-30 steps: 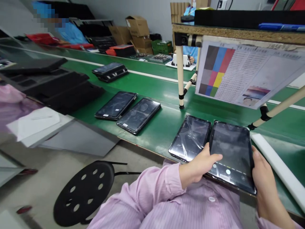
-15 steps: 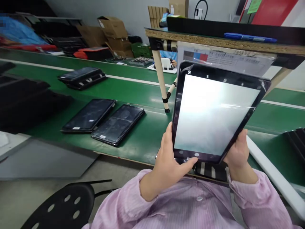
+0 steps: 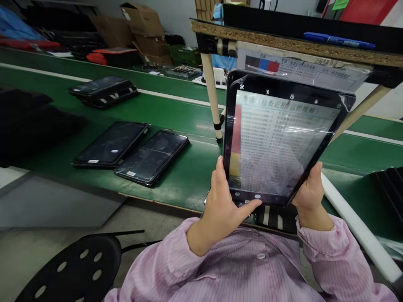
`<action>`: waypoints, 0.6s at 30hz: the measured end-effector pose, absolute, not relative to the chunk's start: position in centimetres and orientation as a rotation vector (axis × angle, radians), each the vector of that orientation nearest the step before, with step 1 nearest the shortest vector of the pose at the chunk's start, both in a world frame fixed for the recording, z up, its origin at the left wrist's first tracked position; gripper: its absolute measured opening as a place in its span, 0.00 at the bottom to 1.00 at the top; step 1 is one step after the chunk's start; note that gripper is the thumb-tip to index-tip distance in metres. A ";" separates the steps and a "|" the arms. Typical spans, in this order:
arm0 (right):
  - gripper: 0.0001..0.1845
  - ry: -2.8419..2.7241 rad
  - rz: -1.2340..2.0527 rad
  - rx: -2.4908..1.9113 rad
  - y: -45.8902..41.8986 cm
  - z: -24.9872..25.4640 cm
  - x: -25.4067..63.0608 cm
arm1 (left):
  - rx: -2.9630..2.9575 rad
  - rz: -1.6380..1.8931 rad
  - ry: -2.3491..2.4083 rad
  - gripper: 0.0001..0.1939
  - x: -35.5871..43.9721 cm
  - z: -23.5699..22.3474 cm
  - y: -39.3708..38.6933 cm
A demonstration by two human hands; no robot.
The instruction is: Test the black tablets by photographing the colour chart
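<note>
Upright before me is a black tablet (image 3: pixel 283 142) in clear film, its lit screen showing a camera view of a printed sheet with a coloured strip at the left. My left hand (image 3: pixel 220 209) grips its lower left corner, the thumb lying along the bottom edge by the on-screen buttons. At the lower right edge my right hand (image 3: pixel 310 191) holds the tablet, its fingers hidden behind. Beyond the tablet's top hangs a printed sheet (image 3: pixel 302 71) in a clear sleeve, fixed under a wooden shelf (image 3: pixel 283 44).
Two dark tablets, one nearer (image 3: pixel 153 157) and one farther (image 3: pixel 110 144), lie left on the green bench (image 3: pixel 185 180). Behind them sits a tablet stack (image 3: pixel 102 90). A blue pen (image 3: pixel 340 40) rests on the shelf. A white tube (image 3: pixel 359 228) slants at right; a black chair (image 3: pixel 75 260) stands lower left.
The tablet's screen has gone from a bright, nearly blank picture to a blurred view of printed text with red and yellow blocks. My camera view has shifted slightly; both hands keep their hold.
</note>
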State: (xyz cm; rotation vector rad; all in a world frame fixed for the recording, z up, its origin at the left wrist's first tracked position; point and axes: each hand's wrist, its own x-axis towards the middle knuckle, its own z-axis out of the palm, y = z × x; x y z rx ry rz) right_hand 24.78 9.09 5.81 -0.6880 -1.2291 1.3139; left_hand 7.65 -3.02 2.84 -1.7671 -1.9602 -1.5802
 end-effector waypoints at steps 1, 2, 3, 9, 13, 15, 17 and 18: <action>0.41 -1.222 1.321 -0.678 9.0 5.9 24.7 | -1.752 -1.557 -1.961 0.66 7.7 2.7 -3.0; 0.41 -1.221 1.328 -0.671 9.0 6.0 24.6 | -1.739 -1.534 -1.960 0.66 7.7 2.6 -2.9; 0.40 -1.223 1.335 -0.666 8.9 6.1 24.5 | -1.729 -1.516 -1.958 0.66 7.8 2.5 -2.9; 0.38 -1.201 1.353 -0.625 8.6 6.4 24.1 | -1.729 -1.520 -1.920 0.67 8.0 2.4 -2.9; 0.35 -1.188 1.360 -0.618 8.8 6.4 24.2 | -1.728 -1.523 -1.921 0.68 8.1 2.5 -3.0; 0.35 -1.182 1.367 -0.629 8.9 6.3 24.4 | -1.729 -1.557 -1.901 0.67 7.9 2.4 -2.9; 0.36 -1.152 1.375 -0.644 8.9 6.0 24.6 | -1.780 -1.638 -1.809 0.63 7.3 2.3 -3.0; 0.37 -1.128 1.377 -0.662 8.7 5.9 24.7 | -1.825 -1.704 -1.731 0.58 7.0 2.2 -3.0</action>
